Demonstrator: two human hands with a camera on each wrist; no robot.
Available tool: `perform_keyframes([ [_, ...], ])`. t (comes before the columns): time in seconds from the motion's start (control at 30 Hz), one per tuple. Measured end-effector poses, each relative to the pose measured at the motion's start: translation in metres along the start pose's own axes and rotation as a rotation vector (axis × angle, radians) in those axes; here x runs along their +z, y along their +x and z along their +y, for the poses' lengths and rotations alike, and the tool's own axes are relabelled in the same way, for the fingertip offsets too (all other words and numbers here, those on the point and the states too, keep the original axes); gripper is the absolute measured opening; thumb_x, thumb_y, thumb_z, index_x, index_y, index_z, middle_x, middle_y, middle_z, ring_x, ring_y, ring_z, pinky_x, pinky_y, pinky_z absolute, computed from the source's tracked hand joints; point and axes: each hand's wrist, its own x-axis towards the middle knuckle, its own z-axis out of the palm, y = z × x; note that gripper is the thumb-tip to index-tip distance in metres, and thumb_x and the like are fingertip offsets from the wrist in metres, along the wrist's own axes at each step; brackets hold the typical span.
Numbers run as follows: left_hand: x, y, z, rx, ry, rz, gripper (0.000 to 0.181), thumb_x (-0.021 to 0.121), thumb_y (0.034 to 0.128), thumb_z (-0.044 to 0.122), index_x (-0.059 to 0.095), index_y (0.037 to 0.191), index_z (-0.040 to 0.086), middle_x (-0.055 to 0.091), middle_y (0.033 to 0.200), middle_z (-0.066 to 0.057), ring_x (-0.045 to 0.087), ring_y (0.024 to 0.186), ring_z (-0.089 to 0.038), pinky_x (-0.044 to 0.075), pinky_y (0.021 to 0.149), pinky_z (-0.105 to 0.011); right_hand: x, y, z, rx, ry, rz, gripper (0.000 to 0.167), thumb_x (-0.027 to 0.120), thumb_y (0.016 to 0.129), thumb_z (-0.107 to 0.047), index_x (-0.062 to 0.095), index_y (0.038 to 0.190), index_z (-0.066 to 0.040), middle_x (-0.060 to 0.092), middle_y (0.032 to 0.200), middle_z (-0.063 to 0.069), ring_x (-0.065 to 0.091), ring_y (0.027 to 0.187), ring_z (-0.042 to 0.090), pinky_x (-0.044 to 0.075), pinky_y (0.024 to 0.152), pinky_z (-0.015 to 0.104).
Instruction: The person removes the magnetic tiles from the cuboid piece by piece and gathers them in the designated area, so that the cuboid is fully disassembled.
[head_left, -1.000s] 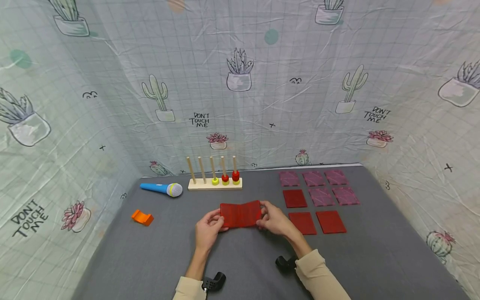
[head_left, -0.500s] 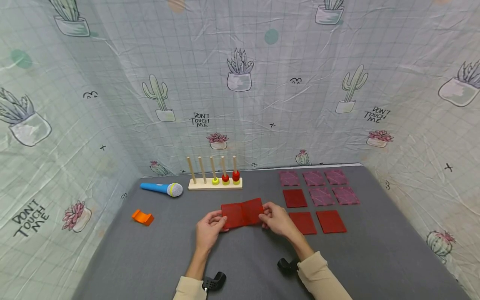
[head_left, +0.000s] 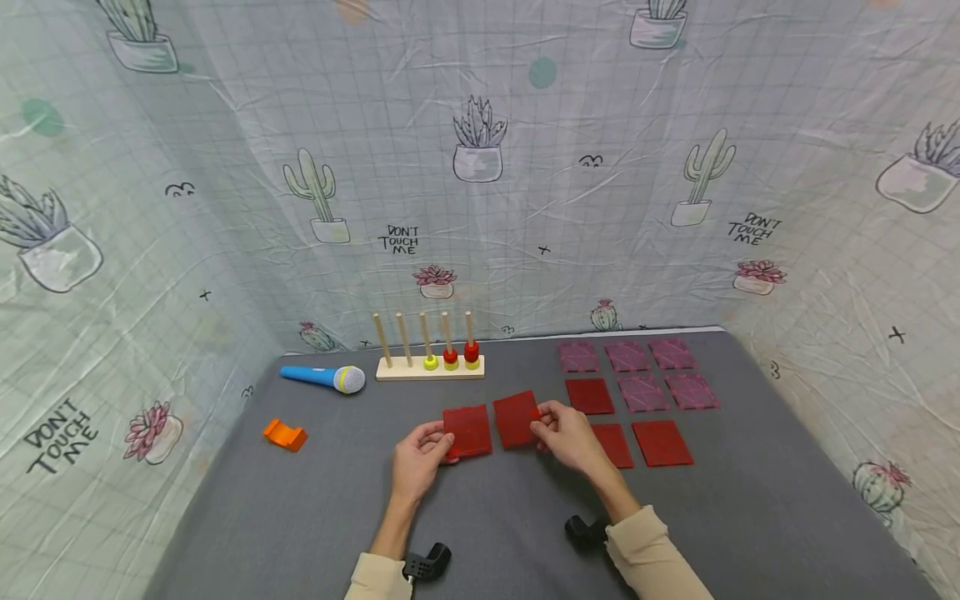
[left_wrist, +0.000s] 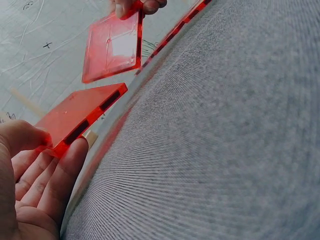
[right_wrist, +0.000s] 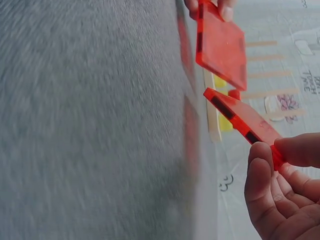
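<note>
In the head view, my left hand (head_left: 415,468) pinches a square red translucent magnetic tile (head_left: 468,431) by its left edge. My right hand (head_left: 572,439) pinches a second red magnetic tile (head_left: 516,419) at its right side, tilted slightly. A narrow gap separates the two tiles, and both are held up off the table. Dark magnets show along the edge of the left-hand tile (left_wrist: 82,117) in the left wrist view. The right wrist view shows the right-hand tile (right_wrist: 245,120) between thumb and fingers.
Three red tiles (head_left: 662,443) lie at the right, one partly behind my right hand. Several purple tiles (head_left: 642,392) lie behind them. At the back stands a wooden peg rack (head_left: 431,375) with beads. A blue toy microphone (head_left: 311,376) and an orange curved piece (head_left: 285,435) lie left.
The two red tiles met edge to edge earlier and now stand apart. My right hand has moved right with its tile; my left hand has barely moved.
</note>
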Motion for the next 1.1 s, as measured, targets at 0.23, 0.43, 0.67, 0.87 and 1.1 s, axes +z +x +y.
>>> perform_keyframes([
  [0.23, -0.002, 0.000, 0.000, -0.010, 0.014, -0.010, 0.029, 0.071, 0.0870, -0.005, 0.065, 0.115, -0.011, 0.068, 0.094, -0.032, 0.069, 0.067, -0.010, 0.063, 0.062, -0.038, -0.017, -0.004, 0.001, 0.016, -0.024, 0.048, 0.027, 0.069, 0.093, -0.011, 0.065, 0.117, 0.002, 0.068, 0.089, 0.009, 0.067, 0.065, 0.015, 0.055, 0.061, 0.021],
  [0.43, -0.001, -0.002, 0.006, -0.034, 0.019, -0.011, 0.030, 0.070, 0.0872, -0.006, 0.064, 0.116, -0.012, 0.068, 0.096, -0.033, 0.069, 0.066, -0.011, 0.063, 0.063, -0.038, -0.038, -0.007, 0.006, 0.022, -0.046, 0.105, 0.028, 0.067, 0.096, -0.016, 0.064, 0.118, 0.002, 0.070, 0.093, 0.011, 0.068, 0.069, 0.016, 0.055, 0.062, 0.020],
  [0.67, 0.000, 0.000, 0.003, -0.019, 0.039, -0.014, 0.030, 0.071, 0.0877, -0.003, 0.065, 0.116, -0.010, 0.069, 0.097, -0.031, 0.069, 0.068, -0.008, 0.063, 0.063, -0.036, -0.065, -0.016, 0.014, 0.020, -0.071, 0.169, 0.034, 0.061, 0.100, -0.020, 0.060, 0.123, 0.006, 0.071, 0.100, 0.017, 0.071, 0.075, 0.020, 0.057, 0.066, 0.019],
  [0.87, 0.000, 0.001, 0.002, -0.030, 0.049, -0.013, 0.030, 0.069, 0.0882, -0.006, 0.064, 0.118, -0.011, 0.069, 0.096, -0.030, 0.069, 0.069, -0.009, 0.063, 0.064, -0.037, -0.088, -0.026, 0.027, 0.031, -0.114, 0.238, 0.038, 0.057, 0.103, -0.025, 0.058, 0.127, 0.005, 0.072, 0.099, 0.017, 0.070, 0.074, 0.016, 0.056, 0.067, 0.019],
  [1.1, 0.001, 0.000, 0.002, -0.020, 0.069, -0.007, 0.030, 0.071, 0.0880, -0.004, 0.066, 0.117, -0.009, 0.069, 0.095, -0.030, 0.069, 0.068, -0.010, 0.063, 0.064, -0.036, -0.118, -0.040, 0.040, 0.093, -0.167, 0.295, 0.045, 0.053, 0.104, -0.034, 0.056, 0.128, 0.004, 0.072, 0.097, 0.018, 0.069, 0.073, 0.010, 0.052, 0.064, 0.019],
])
